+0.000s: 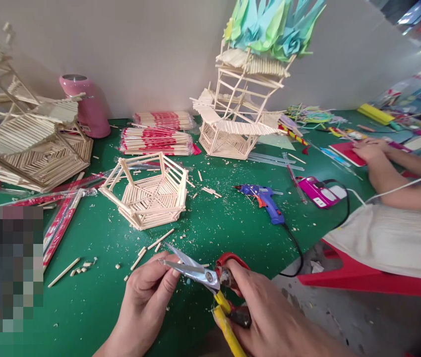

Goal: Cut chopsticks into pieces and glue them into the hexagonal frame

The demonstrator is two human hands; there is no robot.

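Note:
My right hand (258, 307) is wrapped around the handles of a pair of scissors (199, 272), which show red, yellow and dark parts. The scissor blades are parted and point left, over the fingers of my left hand (150, 292). Those fingers are pinched together at the blades; what lies between them is too small to make out. Cut wooden sticks (138, 259) lie on the table just behind my left hand. Farther back stands a low six-sided frame of wooden sticks (154, 196) with a slatted floor.
A blue glue gun (264, 198) lies right of the frame, its cord running off the table's edge. Behind are stick bundles (156, 141), a tiered stick tower (245, 99), another stick model (28, 144) and a pink bottle (87, 109). A person's arm (392, 168) rests at right near a power strip (320, 192).

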